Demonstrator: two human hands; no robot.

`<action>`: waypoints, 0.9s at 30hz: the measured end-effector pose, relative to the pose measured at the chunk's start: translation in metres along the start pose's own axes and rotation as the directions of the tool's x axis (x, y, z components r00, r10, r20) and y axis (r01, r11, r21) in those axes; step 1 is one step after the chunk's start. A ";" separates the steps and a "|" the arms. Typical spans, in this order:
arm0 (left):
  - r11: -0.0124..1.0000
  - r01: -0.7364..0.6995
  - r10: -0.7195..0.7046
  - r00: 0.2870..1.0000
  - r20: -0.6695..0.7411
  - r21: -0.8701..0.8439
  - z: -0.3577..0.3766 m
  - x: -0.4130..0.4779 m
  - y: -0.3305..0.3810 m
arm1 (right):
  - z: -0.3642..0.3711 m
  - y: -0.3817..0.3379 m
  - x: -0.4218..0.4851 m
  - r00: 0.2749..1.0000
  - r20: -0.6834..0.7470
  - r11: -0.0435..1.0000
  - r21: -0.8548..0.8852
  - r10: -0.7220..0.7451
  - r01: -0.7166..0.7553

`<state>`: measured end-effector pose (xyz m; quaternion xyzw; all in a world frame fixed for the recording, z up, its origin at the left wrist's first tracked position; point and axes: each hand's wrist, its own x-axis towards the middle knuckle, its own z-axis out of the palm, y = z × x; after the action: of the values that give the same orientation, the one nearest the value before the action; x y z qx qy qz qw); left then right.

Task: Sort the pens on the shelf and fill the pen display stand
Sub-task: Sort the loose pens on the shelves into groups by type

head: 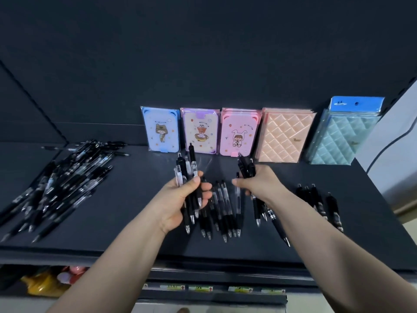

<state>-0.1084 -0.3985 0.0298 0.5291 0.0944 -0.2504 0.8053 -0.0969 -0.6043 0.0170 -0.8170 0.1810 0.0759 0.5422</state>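
far left: loose heap of black pens sprawled on the dark shelf, overlapping every way; probably the unsorted stock.

centre-left: left hand, fingers curled tight round a fistful of clear-barrelled pens, clicker ends up, tips down. judged: bundled so one kind stays together.

centre: row of pens lying side by side on the shelf between the hands, tips toward the near edge; looks like a sorted group. cartoon notebooks lean on the back wall behind.

centre-right: right hand clamped on a second bundle of darker pens, thumb reaching toward the left hand, tips hanging below the palm.

right: small group of matte black pens set well apart, likely another kind. quilted cases stand at the back.

display stand not in view; sorting seems underway, filling not yet.
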 end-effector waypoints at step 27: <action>0.972 0.170 -0.213 0.931 0.297 0.163 0.032 -0.013 -0.026 | -0.033 -0.017 -0.049 0.997 0.051 0.941 0.335 -0.057 0.037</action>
<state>-0.1361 -0.4314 0.0271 0.5240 0.0000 -0.4141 0.7443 -0.1375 -0.6178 0.0607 -0.7147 0.1556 0.0555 0.6797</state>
